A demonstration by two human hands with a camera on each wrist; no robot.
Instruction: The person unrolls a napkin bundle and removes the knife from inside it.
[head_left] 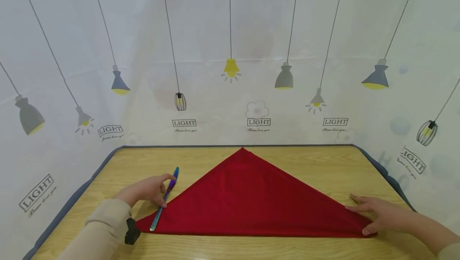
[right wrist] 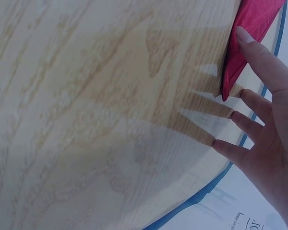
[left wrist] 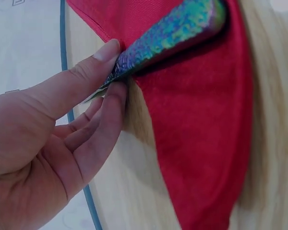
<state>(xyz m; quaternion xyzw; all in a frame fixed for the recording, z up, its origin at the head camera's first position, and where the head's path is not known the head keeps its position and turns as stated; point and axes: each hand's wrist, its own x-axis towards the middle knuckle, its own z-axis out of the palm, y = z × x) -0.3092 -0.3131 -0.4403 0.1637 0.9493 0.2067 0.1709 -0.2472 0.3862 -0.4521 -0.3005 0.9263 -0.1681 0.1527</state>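
A red cloth [head_left: 248,196] lies folded into a wide triangle, its long edge toward me and its peak at the table's far edge. My left hand [head_left: 149,190] pinches an iridescent table knife [head_left: 156,219] between thumb and fingers near the cloth's left corner. The hammered handle [left wrist: 170,36] lies over the red fabric in the left wrist view, while the other end points away over bare wood. At the right corner, my right hand [head_left: 382,214] rests with fingers spread and its thumb on the cloth.
The wooden table [head_left: 143,160] has a dark blue edge [head_left: 215,145] along the back and sides. Behind it rises a pale backdrop [head_left: 215,24] printed with hanging lamps. A small black device [head_left: 132,232] sits by my left wrist.
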